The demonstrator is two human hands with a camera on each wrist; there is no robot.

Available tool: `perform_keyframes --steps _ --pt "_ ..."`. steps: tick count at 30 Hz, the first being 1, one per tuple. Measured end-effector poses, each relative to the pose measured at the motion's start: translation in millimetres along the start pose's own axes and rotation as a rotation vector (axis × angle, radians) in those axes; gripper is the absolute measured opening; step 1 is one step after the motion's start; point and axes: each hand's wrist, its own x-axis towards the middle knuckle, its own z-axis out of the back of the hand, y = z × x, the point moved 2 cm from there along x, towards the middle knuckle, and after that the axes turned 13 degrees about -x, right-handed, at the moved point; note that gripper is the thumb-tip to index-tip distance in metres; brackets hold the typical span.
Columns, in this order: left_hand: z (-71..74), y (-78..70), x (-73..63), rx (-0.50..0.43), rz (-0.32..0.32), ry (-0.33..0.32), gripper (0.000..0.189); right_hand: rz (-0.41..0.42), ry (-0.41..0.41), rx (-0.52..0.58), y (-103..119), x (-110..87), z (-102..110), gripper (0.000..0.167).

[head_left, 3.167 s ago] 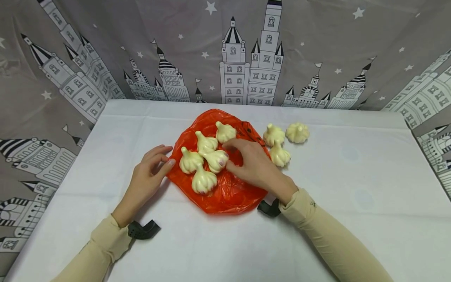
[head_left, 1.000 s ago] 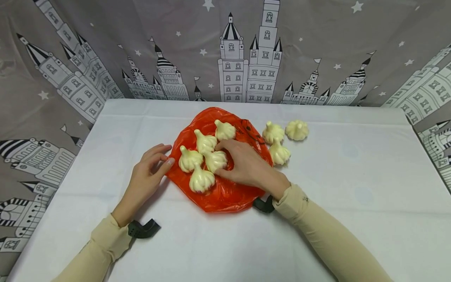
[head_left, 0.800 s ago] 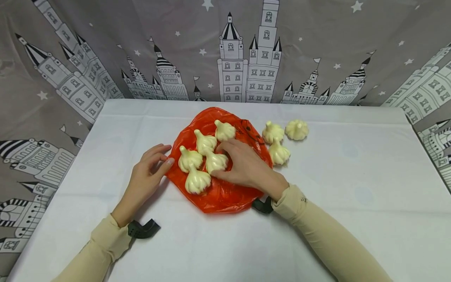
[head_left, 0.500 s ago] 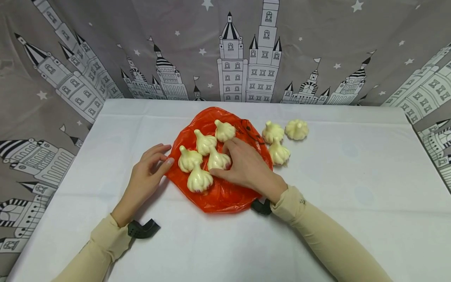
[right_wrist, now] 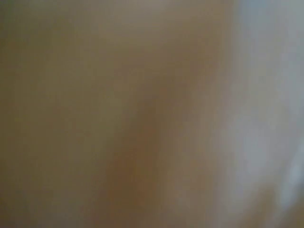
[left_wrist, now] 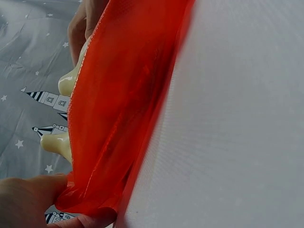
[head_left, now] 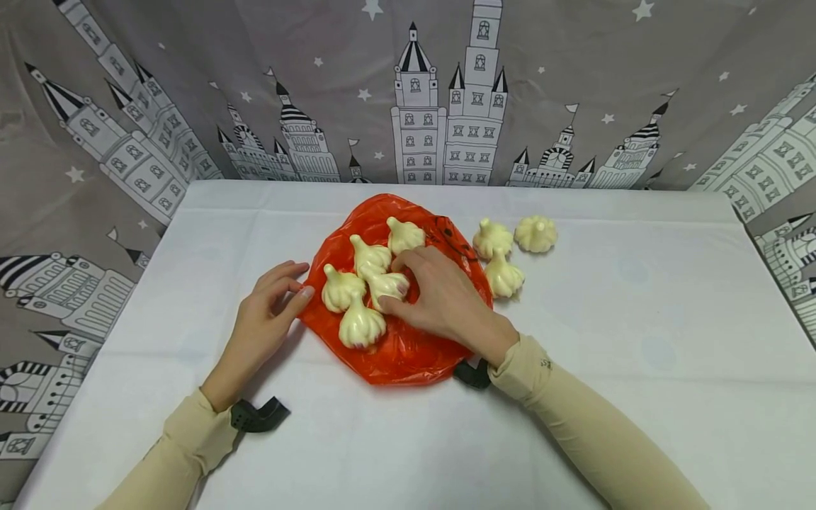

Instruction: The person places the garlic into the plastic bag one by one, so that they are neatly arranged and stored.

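A red plastic bag (head_left: 414, 358) lies on the white table with several cream garlic bulbs on it. My left hand (head_left: 270, 297) pinches the bag's left edge; the left wrist view shows thumb and fingers on the red film (left_wrist: 109, 118). Over the bag, my right hand (head_left: 440, 294) holds a garlic bulb (head_left: 385, 285) between thumb and fingers, its root end towards the palm. Close around it lie a front bulb (head_left: 361, 326), a left bulb (head_left: 342, 289), a middle bulb (head_left: 371, 256) and a back bulb (head_left: 406, 236). Blurred skin fills the right wrist view.
Three more bulbs sit on the white tablecloth (head_left: 637, 319) right of the bag: a back one (head_left: 492, 239), a front one (head_left: 503, 276) and a far right one (head_left: 536, 234). A grey castle-print cloth (head_left: 357, 42) hangs behind.
My right hand has shifted left since the first frame. The bulb in it has turned, its stem now leaning up-left. The front bulb has shifted slightly left; my left hand stays at the bag's edge.
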Motion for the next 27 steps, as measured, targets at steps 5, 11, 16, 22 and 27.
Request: perform_keyframes --steps 5,11,16,22,27 --pt "-0.4 -1.2 0.4 -0.012 -0.001 0.006 0.026 -0.023 0.029 0.044 -3.5 -0.5 3.4 0.035" --pt "0.0 -1.1 0.2 -0.003 -0.005 0.001 0.025 -0.012 0.059 -0.01 -4.2 -0.8 0.6 0.035" --pt "0.5 -0.3 -0.1 0.0 -0.018 -0.003 0.024 -0.034 0.018 -0.024 -3.0 -1.2 -1.2 0.035" --pt "0.4 -0.2 -0.6 -0.014 -0.032 -0.007 0.024 -0.077 0.021 -0.015 -1.9 -1.5 -0.2 0.041" --pt "0.4 -0.6 -0.9 -0.013 -0.03 -0.009 0.024 -0.099 0.027 -0.023 -1.9 -2.0 3.2 0.047"
